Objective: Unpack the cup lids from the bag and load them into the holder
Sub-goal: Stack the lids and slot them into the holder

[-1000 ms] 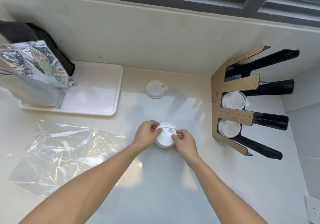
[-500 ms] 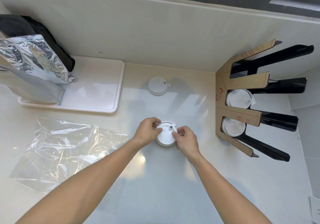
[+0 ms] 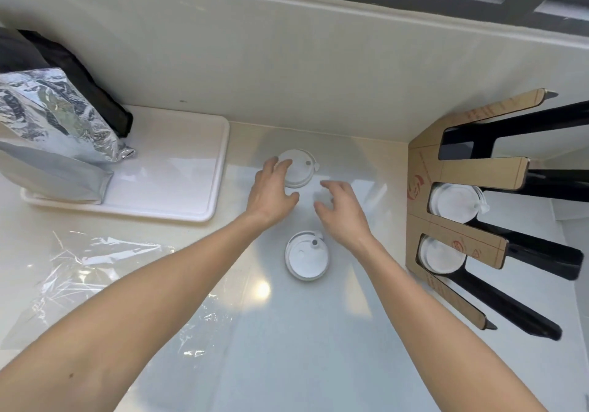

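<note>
Two lids lie loose on the counter (image 3: 318,348) before you: the near lid (image 3: 306,259) sits flat and untouched below your wrists, and the far lid (image 3: 298,172) lies close to the back wall. Your left hand (image 3: 272,193) reaches over the far lid with fingers spread, the fingertips on or just above its left edge; contact cannot be confirmed. Your right hand (image 3: 341,211) hovers just to the right of it, fingers loosely curved, holding nothing. The holder (image 3: 452,169) stands at the right, with one lid in each of its two lower slots (image 3: 454,203) (image 3: 441,255). The empty clear bag (image 3: 95,268) lies flat at the left, near the white tray (image 3: 178,169) carrying a foil pouch (image 3: 54,144).

Risks noted, as judgement:
- The far lid is thin, light and smooth. A one-sided push from your left fingertips may slide it toward the wall rather than lift it; bring the right hand to the opposite edge before raising.
- The small tab on its right rim may snag or bend if pinched there.
- The near lid lies under your forearms' return path; a low withdrawal may knock it off its spot.
- The holder's slots are narrow; a tilted lid may catch on the cardboard face.
</note>
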